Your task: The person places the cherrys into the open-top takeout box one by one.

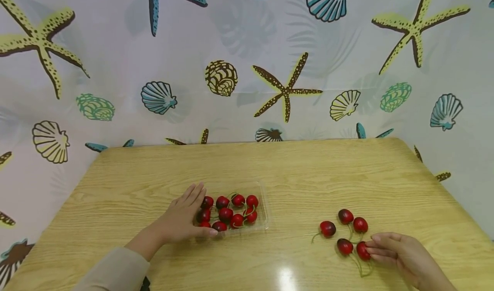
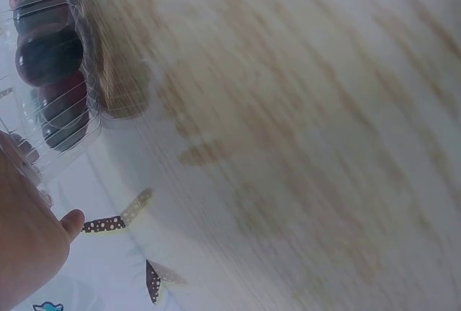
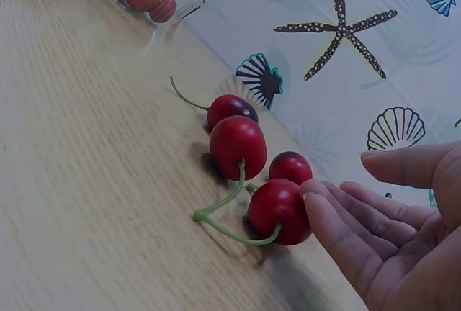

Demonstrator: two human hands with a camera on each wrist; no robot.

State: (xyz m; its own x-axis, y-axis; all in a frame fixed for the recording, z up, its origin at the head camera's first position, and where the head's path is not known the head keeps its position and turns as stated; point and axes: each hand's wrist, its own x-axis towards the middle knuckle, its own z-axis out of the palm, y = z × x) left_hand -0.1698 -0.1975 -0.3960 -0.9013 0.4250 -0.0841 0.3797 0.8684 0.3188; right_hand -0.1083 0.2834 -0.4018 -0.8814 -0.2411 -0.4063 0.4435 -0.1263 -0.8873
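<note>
A clear plastic container (image 1: 265,211) holds several dark-red cherries (image 1: 225,215) with green stems. My left hand (image 1: 180,219) rests against its left end, straight fingers along that side and the thumb along the near side. To the right, several more cherries lie loose on the table. Two of them share a forked stem (image 3: 202,216). My right hand (image 1: 405,256) is beside this pair, its fingertips at the nearer right cherry (image 3: 282,212). The thumb (image 3: 403,167) stands apart from the fingers, and no cherry is pinched between them.
The wooden table (image 1: 308,166) spans the lower view, and a bright glare spot lies near its front. Behind it hangs a white cloth (image 1: 247,37) printed with starfish and shells. One cherry (image 1: 327,229) lies left of the other loose ones.
</note>
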